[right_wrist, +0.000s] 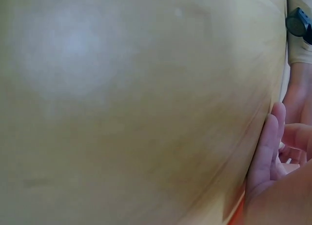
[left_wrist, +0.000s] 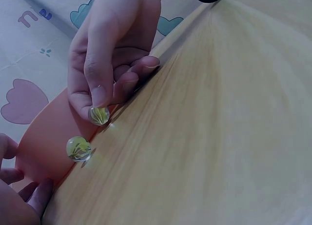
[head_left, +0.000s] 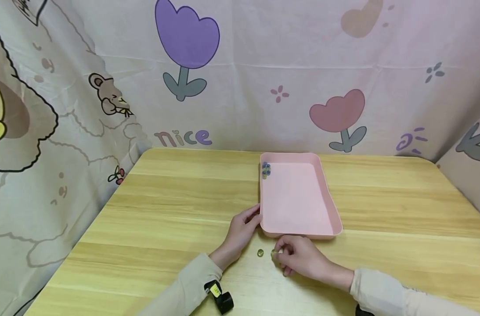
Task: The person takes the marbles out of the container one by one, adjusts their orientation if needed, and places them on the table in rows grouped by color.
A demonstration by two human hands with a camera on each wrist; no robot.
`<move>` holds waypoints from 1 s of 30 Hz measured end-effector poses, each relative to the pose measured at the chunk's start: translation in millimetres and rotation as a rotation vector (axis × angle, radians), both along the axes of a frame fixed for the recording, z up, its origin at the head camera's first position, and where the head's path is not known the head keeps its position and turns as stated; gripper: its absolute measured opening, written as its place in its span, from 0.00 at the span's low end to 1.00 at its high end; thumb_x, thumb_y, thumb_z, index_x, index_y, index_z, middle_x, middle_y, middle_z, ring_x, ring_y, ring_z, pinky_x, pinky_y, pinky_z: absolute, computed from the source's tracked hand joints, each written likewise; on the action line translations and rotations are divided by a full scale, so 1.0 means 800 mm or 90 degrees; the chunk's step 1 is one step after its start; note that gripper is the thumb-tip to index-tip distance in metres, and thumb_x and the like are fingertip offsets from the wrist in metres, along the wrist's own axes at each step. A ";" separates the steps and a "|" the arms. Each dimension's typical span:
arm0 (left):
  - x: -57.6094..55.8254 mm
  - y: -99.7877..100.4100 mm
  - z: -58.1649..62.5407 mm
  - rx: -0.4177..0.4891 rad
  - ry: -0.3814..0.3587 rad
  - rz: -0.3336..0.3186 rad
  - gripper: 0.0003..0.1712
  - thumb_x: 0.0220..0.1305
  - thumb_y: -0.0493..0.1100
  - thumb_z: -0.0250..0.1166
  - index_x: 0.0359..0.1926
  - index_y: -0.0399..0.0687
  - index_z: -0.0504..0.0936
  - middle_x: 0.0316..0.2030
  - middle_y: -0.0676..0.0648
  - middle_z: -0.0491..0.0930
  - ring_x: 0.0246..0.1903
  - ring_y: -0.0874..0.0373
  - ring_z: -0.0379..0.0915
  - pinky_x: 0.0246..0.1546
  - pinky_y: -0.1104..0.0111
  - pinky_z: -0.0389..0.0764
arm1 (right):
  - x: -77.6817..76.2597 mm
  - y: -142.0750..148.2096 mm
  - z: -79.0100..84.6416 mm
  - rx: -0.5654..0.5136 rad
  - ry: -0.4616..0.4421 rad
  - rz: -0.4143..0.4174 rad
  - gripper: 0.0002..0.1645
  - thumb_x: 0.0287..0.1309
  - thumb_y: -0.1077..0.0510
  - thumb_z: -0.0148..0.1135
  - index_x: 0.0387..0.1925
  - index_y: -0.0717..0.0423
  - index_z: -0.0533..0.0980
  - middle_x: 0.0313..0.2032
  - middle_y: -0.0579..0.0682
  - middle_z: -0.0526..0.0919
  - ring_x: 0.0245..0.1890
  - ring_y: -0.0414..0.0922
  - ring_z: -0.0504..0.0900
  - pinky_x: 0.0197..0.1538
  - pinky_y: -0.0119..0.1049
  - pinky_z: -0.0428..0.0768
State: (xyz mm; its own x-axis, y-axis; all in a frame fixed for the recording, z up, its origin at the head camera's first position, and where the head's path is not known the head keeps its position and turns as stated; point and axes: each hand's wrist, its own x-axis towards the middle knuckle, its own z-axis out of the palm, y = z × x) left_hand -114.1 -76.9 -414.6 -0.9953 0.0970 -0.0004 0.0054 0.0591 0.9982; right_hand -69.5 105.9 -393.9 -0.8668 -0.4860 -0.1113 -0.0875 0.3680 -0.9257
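- The word "nice" is printed on the backdrop cloth [head_left: 247,39], below a purple flower [head_left: 187,37].
- The left sleeve's black wrist camera [head_left: 224,302] bears a yellow label [head_left: 215,289], its marks too small to read.
- On the wooden table [head_left: 176,197], the pink tray [head_left: 299,197] has several marbles [head_left: 266,170] in its far left corner; its near wall rises just beyond the right hand [head_left: 301,260].
- That hand pinches 1 yellowish marble [head_left: 273,253] between thumb and forefinger.
- 1 loose marble [head_left: 260,253] lies beside it.
- The left hand [head_left: 240,232] rests relaxed fingers against the tray's left side.
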 end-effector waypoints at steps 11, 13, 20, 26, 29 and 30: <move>0.000 0.000 0.000 -0.003 -0.006 0.000 0.23 0.69 0.40 0.58 0.63 0.38 0.74 0.55 0.41 0.77 0.55 0.51 0.72 0.56 0.65 0.75 | 0.003 0.000 0.001 0.017 0.039 0.006 0.06 0.58 0.64 0.64 0.35 0.64 0.75 0.17 0.47 0.76 0.15 0.44 0.79 0.20 0.35 0.81; 0.001 0.000 0.000 0.002 -0.006 0.000 0.23 0.69 0.40 0.58 0.63 0.37 0.73 0.55 0.40 0.78 0.55 0.50 0.72 0.56 0.64 0.75 | 0.004 0.000 0.001 0.021 0.047 0.009 0.06 0.58 0.65 0.64 0.35 0.64 0.75 0.17 0.47 0.76 0.15 0.43 0.79 0.20 0.35 0.81; 0.001 0.001 0.002 0.002 -0.003 0.001 0.24 0.69 0.40 0.59 0.63 0.38 0.73 0.56 0.40 0.77 0.56 0.50 0.71 0.57 0.63 0.74 | 0.005 0.000 0.002 0.040 0.067 0.014 0.07 0.58 0.64 0.64 0.35 0.63 0.75 0.18 0.46 0.77 0.15 0.42 0.78 0.20 0.34 0.80; 0.000 0.000 0.000 -0.009 -0.003 0.002 0.23 0.69 0.40 0.58 0.63 0.37 0.73 0.56 0.40 0.77 0.56 0.49 0.71 0.56 0.64 0.75 | 0.006 0.001 0.001 0.039 0.064 0.016 0.07 0.58 0.64 0.64 0.36 0.64 0.75 0.18 0.46 0.77 0.15 0.42 0.78 0.20 0.34 0.80; 0.001 0.000 -0.001 -0.011 -0.002 0.003 0.23 0.69 0.40 0.59 0.62 0.37 0.73 0.56 0.40 0.77 0.56 0.49 0.71 0.56 0.65 0.75 | 0.006 0.001 -0.001 0.037 0.065 0.015 0.07 0.58 0.64 0.64 0.36 0.63 0.75 0.18 0.46 0.77 0.15 0.42 0.79 0.20 0.34 0.80; 0.001 -0.001 -0.001 -0.011 0.000 0.002 0.23 0.69 0.40 0.59 0.63 0.37 0.73 0.56 0.40 0.77 0.56 0.49 0.71 0.56 0.65 0.75 | 0.006 0.001 -0.001 0.036 0.065 0.015 0.07 0.58 0.64 0.64 0.36 0.63 0.75 0.18 0.46 0.77 0.15 0.42 0.79 0.20 0.34 0.80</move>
